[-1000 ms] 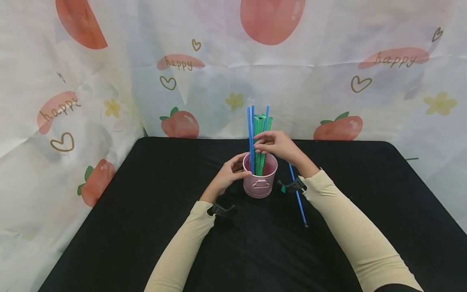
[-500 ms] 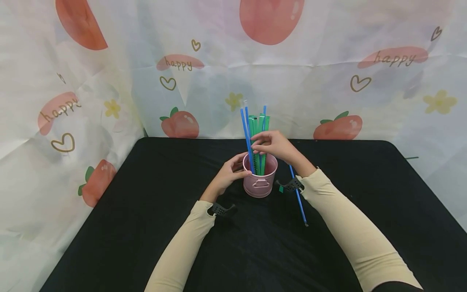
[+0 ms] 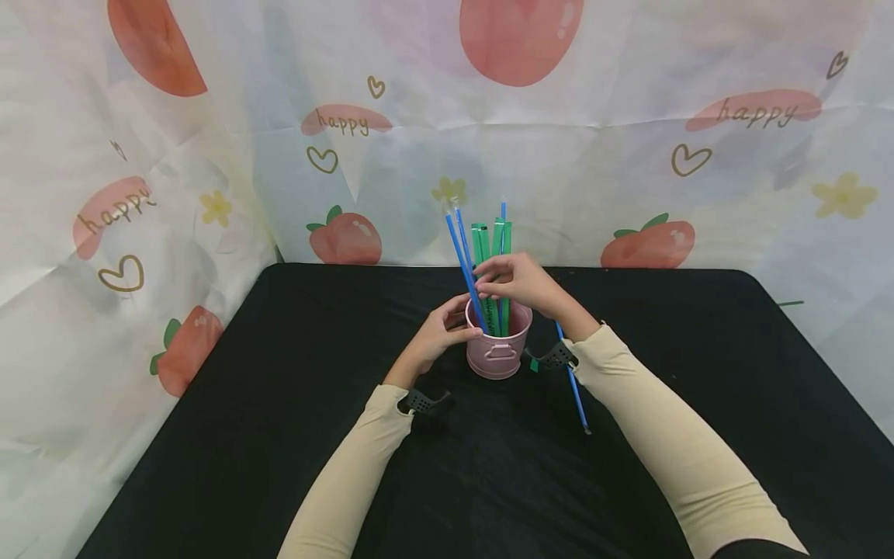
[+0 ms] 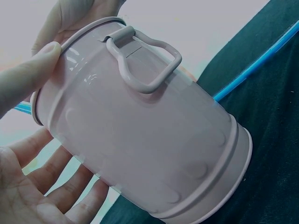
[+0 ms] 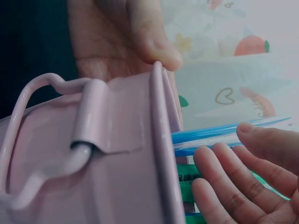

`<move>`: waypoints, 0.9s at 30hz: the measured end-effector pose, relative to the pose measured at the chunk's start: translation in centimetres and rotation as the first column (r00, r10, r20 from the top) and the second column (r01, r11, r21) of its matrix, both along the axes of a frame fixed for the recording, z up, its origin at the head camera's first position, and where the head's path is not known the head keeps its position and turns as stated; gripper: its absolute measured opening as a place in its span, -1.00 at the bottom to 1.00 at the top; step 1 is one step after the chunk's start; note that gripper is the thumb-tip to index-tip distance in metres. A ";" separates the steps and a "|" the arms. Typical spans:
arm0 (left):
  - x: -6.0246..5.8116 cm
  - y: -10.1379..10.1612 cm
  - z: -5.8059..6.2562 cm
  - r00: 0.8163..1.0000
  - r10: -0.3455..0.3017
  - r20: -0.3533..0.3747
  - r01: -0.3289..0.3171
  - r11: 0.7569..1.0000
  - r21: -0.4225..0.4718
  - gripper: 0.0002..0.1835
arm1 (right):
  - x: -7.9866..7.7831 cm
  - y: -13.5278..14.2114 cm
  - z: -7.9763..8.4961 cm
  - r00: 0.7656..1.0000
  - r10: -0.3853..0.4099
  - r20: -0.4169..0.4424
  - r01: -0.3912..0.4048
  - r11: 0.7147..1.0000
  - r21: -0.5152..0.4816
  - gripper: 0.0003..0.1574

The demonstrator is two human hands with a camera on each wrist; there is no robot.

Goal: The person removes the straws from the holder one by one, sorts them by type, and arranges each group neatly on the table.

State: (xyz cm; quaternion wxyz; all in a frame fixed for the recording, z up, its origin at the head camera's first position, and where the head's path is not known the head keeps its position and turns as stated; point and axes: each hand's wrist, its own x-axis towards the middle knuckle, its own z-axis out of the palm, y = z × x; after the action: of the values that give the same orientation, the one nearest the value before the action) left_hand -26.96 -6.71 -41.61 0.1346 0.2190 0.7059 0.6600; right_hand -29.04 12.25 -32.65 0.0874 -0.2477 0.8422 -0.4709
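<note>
My left hand (image 3: 441, 332) grips a small pink metal bucket (image 3: 494, 359) from its left side. In the left wrist view the thumb (image 4: 32, 77) lies at the rim, and the fingers spread along the bucket wall (image 4: 140, 126). Blue straws (image 3: 464, 260) and green straws (image 3: 484, 241), in thin wrappers, stand in the bucket, two blue ones leaning left. My right hand (image 3: 522, 281) is above the rim among them. In the right wrist view its loosely bent fingers (image 5: 233, 198) and thumb lie right at the blue straws (image 5: 205, 135); printed green wrapping (image 5: 189, 179) shows below.
Another blue straw (image 3: 578, 400) lies on the black table (image 3: 335, 341) to the right of the bucket, partly under the right forearm. A bit of green (image 3: 534, 365) shows beside the bucket. A printed cloth backdrop (image 3: 559, 171) rises behind and left of the table.
My right hand has shifted slightly left, and the two left blue straws have tipped from upright to leaning left. The green straws have spread apart. My left hand and the bucket stay in place.
</note>
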 end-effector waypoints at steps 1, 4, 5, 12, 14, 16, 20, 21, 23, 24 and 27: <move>0.0 0.0 0.0 1.000 0.003 -0.005 -0.003 1.000 0.001 -0.34 | 0.0 0.0 0.0 1.000 0.003 -0.001 -0.003 1.000 -0.002 -0.62; 0.0 0.0 -0.1 1.000 0.009 -0.015 -0.008 1.000 0.001 -0.35 | 0.0 -0.1 -0.1 1.000 0.015 0.001 -0.015 1.000 -0.011 -0.65; 0.1 0.0 -0.1 1.000 0.010 -0.017 -0.010 1.000 0.001 -0.35 | 0.0 -0.2 -0.2 1.000 0.021 0.001 -0.021 1.000 -0.014 -0.66; 0.2 0.0 0.0 1.000 0.016 -0.010 -0.016 1.000 0.002 -0.35 | 0.0 -0.5 -0.4 0.999 0.048 -0.002 -0.048 0.999 -0.008 -0.67; 0.2 0.0 0.0 1.000 0.014 -0.006 -0.014 1.000 0.003 -0.36 | 0.1 -0.6 -0.4 0.998 0.053 -0.014 -0.053 0.999 -0.003 -0.67; 0.2 0.0 0.1 1.000 0.012 -0.001 -0.012 1.000 0.002 -0.38 | 0.1 -0.8 -0.4 0.998 0.057 -0.028 -0.057 0.998 0.005 -0.67; 0.2 0.0 0.1 1.000 0.010 0.005 -0.010 1.000 0.004 -0.39 | 0.2 -1.1 -0.5 0.997 0.056 -0.048 -0.055 0.998 0.022 -0.69; 0.2 0.0 0.1 1.000 0.010 0.005 -0.010 1.000 0.006 -0.39 | 0.2 -1.2 -0.5 0.997 0.055 -0.050 -0.054 0.998 0.024 -0.69; 0.2 0.0 0.1 1.000 0.012 0.005 -0.012 1.000 0.008 -0.39 | 0.2 -1.3 -0.6 0.997 0.051 -0.054 -0.049 0.998 0.028 -0.71; 0.2 0.0 0.1 1.000 0.013 0.006 -0.013 1.000 0.007 -0.39 | 0.2 -1.4 -0.6 0.997 0.050 -0.055 -0.049 0.998 0.029 -0.71; 0.2 0.0 0.1 1.000 0.019 0.006 -0.019 1.000 0.004 -0.38 | 0.3 -1.5 -0.7 0.997 0.051 -0.062 -0.049 0.998 0.025 -0.72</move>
State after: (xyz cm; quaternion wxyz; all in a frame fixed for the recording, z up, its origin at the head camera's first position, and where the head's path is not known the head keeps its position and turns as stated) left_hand -26.72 -6.72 -41.56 0.1301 0.2105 0.7063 0.6633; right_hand -28.73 10.71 -33.33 0.0756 -0.2824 0.8436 -0.4505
